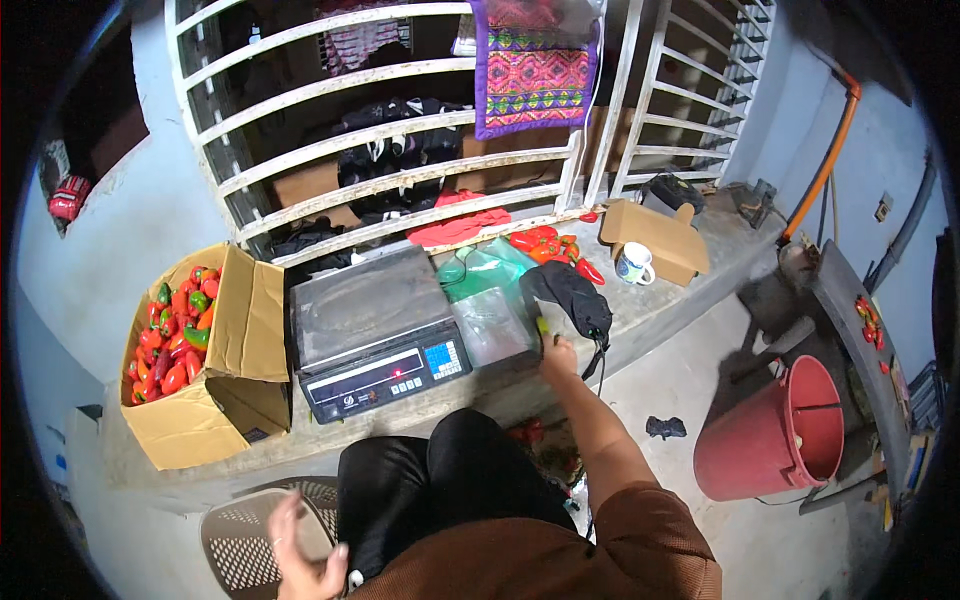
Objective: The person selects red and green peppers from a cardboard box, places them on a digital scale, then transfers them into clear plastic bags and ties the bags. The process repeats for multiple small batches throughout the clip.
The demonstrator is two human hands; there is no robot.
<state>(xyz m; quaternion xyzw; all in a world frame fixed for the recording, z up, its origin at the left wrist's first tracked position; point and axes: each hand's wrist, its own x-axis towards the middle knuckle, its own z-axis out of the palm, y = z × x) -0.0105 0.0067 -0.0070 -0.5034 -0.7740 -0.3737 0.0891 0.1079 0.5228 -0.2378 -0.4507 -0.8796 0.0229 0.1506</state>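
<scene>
My right hand (558,360) reaches forward to the ledge, closed around a slim tool with a yellow-green part (543,326); its exact kind is hard to make out. Just beyond it lies a black cloth item (572,292), perhaps a cap or bag. Left of that hand are a clear plastic bag (492,325) and a green plastic bag (488,268). My left hand (300,560) is low by my lap, its fingers apart and holding nothing, over a beige perforated basket (238,545). A digital scale (375,320) with a bare metal plate stands on the ledge ahead.
An open cardboard box (255,315) of red and green peppers (172,335) stands left of the scale. Loose red peppers (548,243), a mug (634,263) and a small cardboard box (655,238) sit farther right. A red bucket (745,440) lies tilted on the floor; white bars (370,122) rise behind.
</scene>
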